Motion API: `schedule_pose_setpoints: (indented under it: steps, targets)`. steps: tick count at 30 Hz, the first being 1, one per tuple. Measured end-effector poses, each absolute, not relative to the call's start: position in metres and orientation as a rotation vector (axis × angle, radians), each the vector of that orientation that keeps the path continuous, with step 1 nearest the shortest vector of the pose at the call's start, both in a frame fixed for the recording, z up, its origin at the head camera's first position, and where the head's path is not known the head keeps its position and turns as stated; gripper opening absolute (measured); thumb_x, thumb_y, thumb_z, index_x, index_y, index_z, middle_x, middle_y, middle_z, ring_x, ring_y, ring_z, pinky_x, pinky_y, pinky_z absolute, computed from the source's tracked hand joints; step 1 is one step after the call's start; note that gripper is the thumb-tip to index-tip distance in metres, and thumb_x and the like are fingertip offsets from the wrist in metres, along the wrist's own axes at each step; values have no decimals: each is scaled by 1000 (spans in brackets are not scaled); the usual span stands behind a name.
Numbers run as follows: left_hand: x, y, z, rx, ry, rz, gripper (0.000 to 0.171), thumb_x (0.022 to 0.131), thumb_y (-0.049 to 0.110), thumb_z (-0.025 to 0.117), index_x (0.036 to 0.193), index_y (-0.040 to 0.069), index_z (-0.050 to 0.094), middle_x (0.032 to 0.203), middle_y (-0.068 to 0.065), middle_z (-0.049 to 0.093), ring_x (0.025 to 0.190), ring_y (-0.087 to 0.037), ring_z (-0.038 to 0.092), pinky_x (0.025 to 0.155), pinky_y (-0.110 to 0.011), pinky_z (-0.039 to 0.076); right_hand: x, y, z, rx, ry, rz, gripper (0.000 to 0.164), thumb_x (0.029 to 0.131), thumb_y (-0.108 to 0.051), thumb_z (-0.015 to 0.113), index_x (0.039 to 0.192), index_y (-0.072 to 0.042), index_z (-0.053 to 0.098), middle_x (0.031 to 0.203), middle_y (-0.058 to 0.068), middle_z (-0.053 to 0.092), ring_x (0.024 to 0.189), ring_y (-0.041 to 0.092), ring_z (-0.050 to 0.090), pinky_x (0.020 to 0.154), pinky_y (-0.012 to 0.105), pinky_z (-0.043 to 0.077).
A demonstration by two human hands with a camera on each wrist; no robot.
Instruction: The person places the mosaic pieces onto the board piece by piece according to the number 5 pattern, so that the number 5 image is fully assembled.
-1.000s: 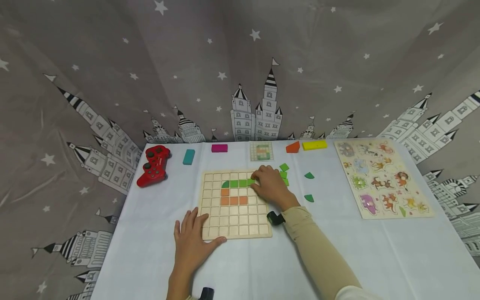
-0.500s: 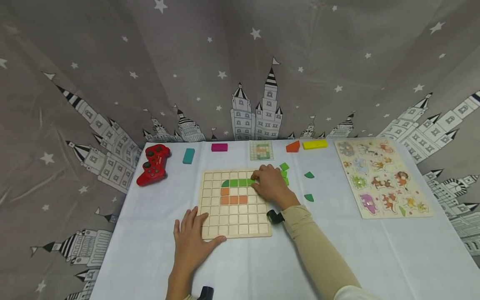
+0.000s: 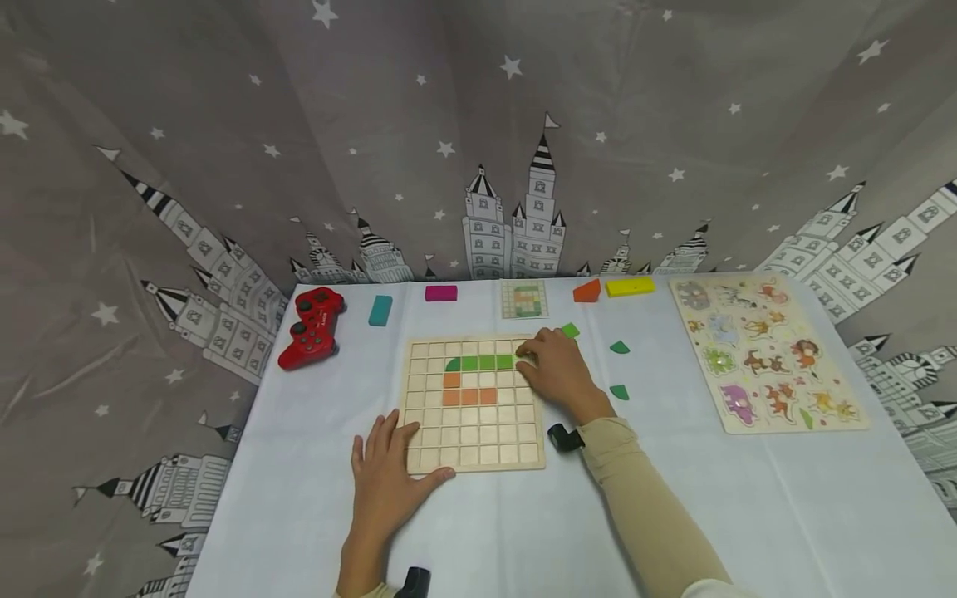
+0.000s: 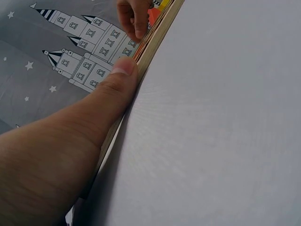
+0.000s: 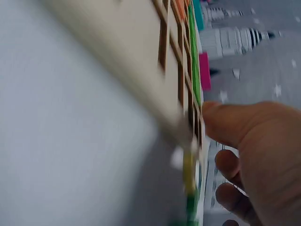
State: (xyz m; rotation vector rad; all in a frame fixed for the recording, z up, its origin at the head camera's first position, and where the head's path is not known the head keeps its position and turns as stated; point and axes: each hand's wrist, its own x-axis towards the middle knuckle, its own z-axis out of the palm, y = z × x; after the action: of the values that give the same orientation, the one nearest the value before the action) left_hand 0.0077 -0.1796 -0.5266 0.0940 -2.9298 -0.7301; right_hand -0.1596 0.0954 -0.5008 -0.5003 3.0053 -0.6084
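Shifted rightward across the wooden grid board (image 3: 478, 433), the right hand (image 3: 559, 367) now uncovers more of the green tile row (image 3: 487, 363) on it — fingers curled, though whether they pinch anything I cannot tell. Orange tiles (image 3: 469, 397) sit on the board; the left hand (image 3: 387, 472), fingers spread, touches the board's near-left corner.

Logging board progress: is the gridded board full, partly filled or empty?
The board is partly filled: green pieces and orange pieces occupy some cells; the nearest row is bare.
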Motion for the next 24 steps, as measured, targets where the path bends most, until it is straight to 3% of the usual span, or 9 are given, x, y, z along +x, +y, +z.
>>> schedule_pose_setpoints:
  steps: [7,10,20,24]
  targets:
    - [6,-178,-528,104,-2939,-733,96,64,71,83,136,12,57,159,-21,39,151,-43,25,120,-70,8,-157,130,-507,-420,2994,-634,37,96,-35,71,129,-19,69,125,7,63,115,29,54,101,49,47]
    - [5,-178,-529,109,-2964,-749,98,65,72,82,138,12,56,161,-20,36,153,-42,22,121,-69,6,-159,137,-506,-453,2969,-615,38,96,-35,71,131,-22,69,127,6,62,113,27,52,99,46,47]
    - [6,-177,-530,100,-2965,-744,98,65,73,81,138,13,56,160,-21,37,152,-43,24,120,-70,8,-152,150,-497,-530,2876,-600,24,95,-34,73,115,-23,77,116,5,63,108,24,53,94,43,49]
    - [5,-179,-530,95,-2967,-729,98,66,73,81,138,13,55,161,-20,36,153,-42,23,121,-70,7,-147,154,-497,-482,2935,-607,30,92,-44,75,109,-19,76,113,5,62,104,24,53,91,41,50]
